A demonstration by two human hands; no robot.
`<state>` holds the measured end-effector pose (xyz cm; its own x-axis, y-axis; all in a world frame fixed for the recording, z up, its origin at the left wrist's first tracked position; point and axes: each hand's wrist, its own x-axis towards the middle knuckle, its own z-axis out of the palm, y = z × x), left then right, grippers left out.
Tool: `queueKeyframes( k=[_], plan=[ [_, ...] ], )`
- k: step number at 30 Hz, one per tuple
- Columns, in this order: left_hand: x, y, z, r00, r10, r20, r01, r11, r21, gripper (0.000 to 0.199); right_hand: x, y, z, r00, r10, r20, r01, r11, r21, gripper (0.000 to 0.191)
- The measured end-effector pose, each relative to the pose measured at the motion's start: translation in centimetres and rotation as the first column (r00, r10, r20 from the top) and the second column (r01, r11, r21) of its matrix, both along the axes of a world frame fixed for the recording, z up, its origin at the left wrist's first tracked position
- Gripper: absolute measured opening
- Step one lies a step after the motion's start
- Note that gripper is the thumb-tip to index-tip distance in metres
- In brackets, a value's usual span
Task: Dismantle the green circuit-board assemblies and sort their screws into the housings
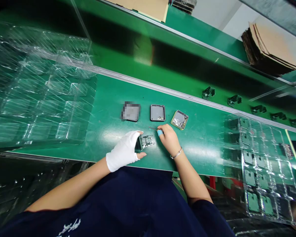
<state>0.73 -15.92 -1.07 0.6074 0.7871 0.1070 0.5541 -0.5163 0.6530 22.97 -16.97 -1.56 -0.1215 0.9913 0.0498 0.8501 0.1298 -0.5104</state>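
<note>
My left hand (124, 150), in a white glove with bare fingertips, is closed around a small dark green part (145, 141) with metal pins or frames pointing right. To its right, my right hand (168, 137) is bare apart from a blue cover on one finger, and pinches a thin metal tool (152, 128) whose tip points left. The tool is above the part and apart from it. Beyond my hands lie a dark-rimmed tray (157, 113) with a few small metal pieces and a yellowish-rimmed tray (179, 119) with more metal pieces. A partly blurred-out tray (132, 112) lies to their left.
Stacked clear plastic trays (51, 98) cover the left side. At right, another clear tray (268, 168) holds green parts. Several green parts (208, 93) stand in a row behind the metal strip (138, 82). Cardboard (268, 49) lies on the upper shelf.
</note>
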Motion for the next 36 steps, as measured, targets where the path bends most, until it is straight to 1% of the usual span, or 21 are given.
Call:
queueKeyframes(
  k=[3,5,6,9,11,15,19,21,23,25,27,29,31,34,36],
  plan=[
    [0.1,0.0,-1.0,0.998,0.053,-0.016,-0.053,0.999,0.002,0.056,0.2,0.8,-0.7,0.994,0.049,0.102,-0.048,0.999,-0.011,0.019],
    [-0.2,0.5,-1.3,0.997,0.079,-0.006,-0.079,0.996,-0.044,0.053,0.4,0.7,-0.9,0.993,0.036,0.112,-0.033,0.999,-0.03,0.021],
    [-0.5,0.8,-1.3,0.997,0.079,0.001,-0.079,0.994,-0.069,0.053,0.5,0.5,-0.9,0.996,0.046,0.075,-0.043,0.998,-0.039,0.022],
    [-1.3,1.5,-1.5,0.998,0.061,0.025,-0.058,0.993,-0.1,0.054,0.7,-0.3,-0.9,0.981,0.162,-0.104,-0.17,0.983,-0.072,0.022],
    [-1.6,1.7,-1.5,0.998,0.049,0.041,-0.046,0.995,-0.086,0.054,0.5,-0.7,-0.9,0.967,0.213,-0.139,-0.226,0.97,-0.09,0.021],
    [-1.6,1.6,-1.6,0.998,0.044,0.042,-0.041,0.998,-0.056,0.054,-0.4,-0.8,-0.7,0.977,0.211,-0.045,-0.214,0.97,-0.112,0.024],
    [-1.6,1.6,-1.5,0.999,0.042,0.027,-0.041,0.998,-0.053,0.054,-1.2,-0.6,0.1,0.978,0.192,0.083,-0.172,0.964,-0.205,0.027],
    [-1.6,1.7,-1.5,0.999,0.044,0.024,-0.042,0.997,-0.062,0.055,-1.3,-0.5,0.5,0.982,0.166,0.093,-0.14,0.96,-0.241,0.027],
    [-1.7,1.7,-1.6,0.999,0.046,0.027,-0.044,0.996,-0.072,0.055,-1.0,-0.5,0.6,0.988,0.155,0.007,-0.148,0.958,-0.246,0.025],
    [-1.7,1.7,-1.7,0.999,0.043,0.033,-0.04,0.996,-0.077,0.054,-0.5,-0.5,0.6,0.979,0.165,-0.117,-0.188,0.955,-0.229,0.021],
    [-1.7,1.7,-1.7,0.999,0.036,0.038,-0.033,0.997,-0.075,0.054,-0.1,-0.6,0.6,0.967,0.187,-0.175,-0.222,0.952,-0.209,0.018],
    [-1.7,1.7,-1.7,0.999,0.031,0.043,-0.028,0.997,-0.072,0.054,-0.1,-0.8,0.6,0.968,0.205,-0.143,-0.232,0.951,-0.205,0.018],
    [-1.7,1.8,-1.8,0.999,0.025,0.047,-0.022,0.997,-0.07,0.054,-0.6,-0.9,0.8,0.974,0.218,-0.062,-0.226,0.947,-0.226,0.02],
    [-1.8,1.9,-1.9,0.999,0.012,0.05,-0.009,0.998,-0.066,0.054,-1.6,-1.0,1.4,0.974,0.208,0.09,-0.172,0.938,-0.299,0.025],
    [-1.9,1.9,-1.9,0.998,0.009,0.058,-0.005,0.998,-0.064,0.054,-1.9,-0.8,1.9,0.969,0.197,0.148,-0.137,0.93,-0.341,0.028]
  ],
)
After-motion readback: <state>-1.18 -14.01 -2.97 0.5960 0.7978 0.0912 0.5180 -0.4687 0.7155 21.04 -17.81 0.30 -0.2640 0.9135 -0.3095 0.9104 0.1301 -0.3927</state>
